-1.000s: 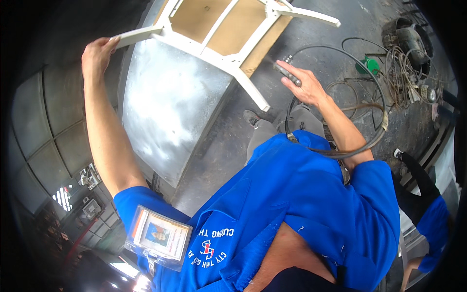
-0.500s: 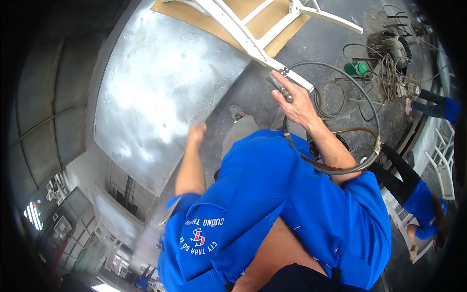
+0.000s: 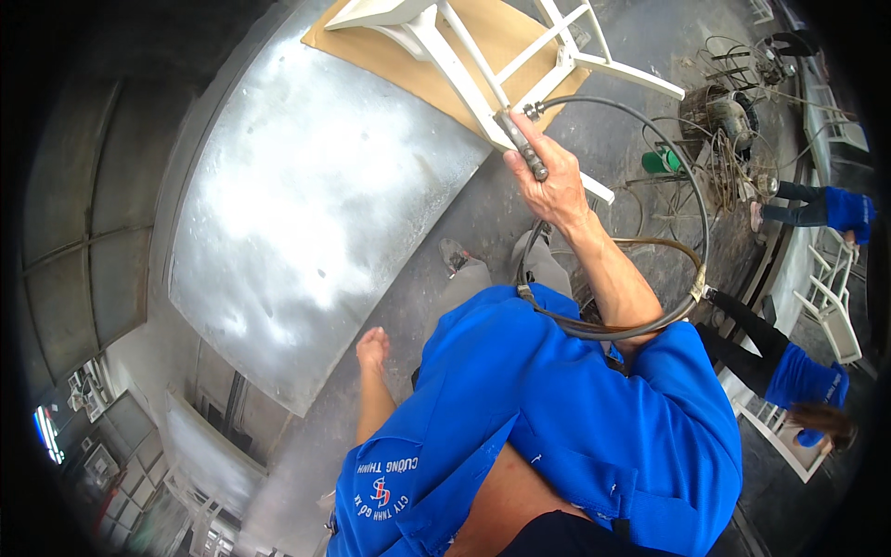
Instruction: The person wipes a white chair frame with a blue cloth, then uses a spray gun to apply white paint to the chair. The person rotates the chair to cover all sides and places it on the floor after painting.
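A metal spray gun [image 3: 525, 147] is in my right hand [image 3: 553, 186], with the fingers wrapped round its grip. From its far end a dark hose [image 3: 691, 176] loops out to the right and back past my forearm. Just beyond the gun stands a white wooden chair [image 3: 455, 70], partly cut off by the top of the view; its lower part is behind my hand. My left hand [image 3: 373, 350] hangs low at my left side. Its fingers are loosely bent and apart, and nothing shows in them.
Brown cardboard [image 3: 506, 37] lies under the chair. A large grey metal sheet [image 3: 306, 204] fills the left. Tangled hoses and a green container [image 3: 661, 161] are at the right. Two people in blue tops, one person [image 3: 806, 376] nearer, work by white chairs [image 3: 831, 311].
My right hand has carried the spray gun slightly forward and left, closer to the chair. My left hand has dropped back toward my body. The view has shifted a little.
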Tool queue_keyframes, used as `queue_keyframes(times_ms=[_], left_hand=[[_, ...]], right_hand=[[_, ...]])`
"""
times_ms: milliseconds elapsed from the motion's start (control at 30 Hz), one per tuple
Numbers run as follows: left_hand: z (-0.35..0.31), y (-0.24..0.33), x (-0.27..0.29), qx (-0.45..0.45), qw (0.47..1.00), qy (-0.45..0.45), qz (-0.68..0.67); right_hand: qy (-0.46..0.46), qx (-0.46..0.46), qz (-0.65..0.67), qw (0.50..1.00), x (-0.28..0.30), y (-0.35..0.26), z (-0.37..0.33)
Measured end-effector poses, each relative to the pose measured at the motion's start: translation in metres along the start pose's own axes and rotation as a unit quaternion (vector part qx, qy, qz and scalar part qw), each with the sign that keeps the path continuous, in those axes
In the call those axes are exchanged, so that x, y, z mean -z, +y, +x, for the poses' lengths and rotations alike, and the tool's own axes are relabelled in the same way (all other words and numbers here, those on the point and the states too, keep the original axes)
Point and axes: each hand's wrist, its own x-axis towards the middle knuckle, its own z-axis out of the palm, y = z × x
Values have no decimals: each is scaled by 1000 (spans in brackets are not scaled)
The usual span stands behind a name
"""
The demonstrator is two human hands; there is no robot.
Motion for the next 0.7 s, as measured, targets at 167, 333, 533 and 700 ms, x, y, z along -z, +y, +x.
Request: queue_keyframes(times_ms=[167, 333, 533, 700], left_hand=[[10, 57, -9, -60, 997, -8, -38], [14, 57, -17, -69, 996, -49, -1], [17, 4, -5, 6, 997, -59, 45], [10, -16, 16, 21, 996, -49, 69]], right_hand=[[33, 31, 2, 999, -5, -25, 24], [31, -4, -35, 999, -17, -20, 7], [-4, -115, -91, 989, -16, -10, -57], [5, -154, 16, 988, -6, -36, -71]])
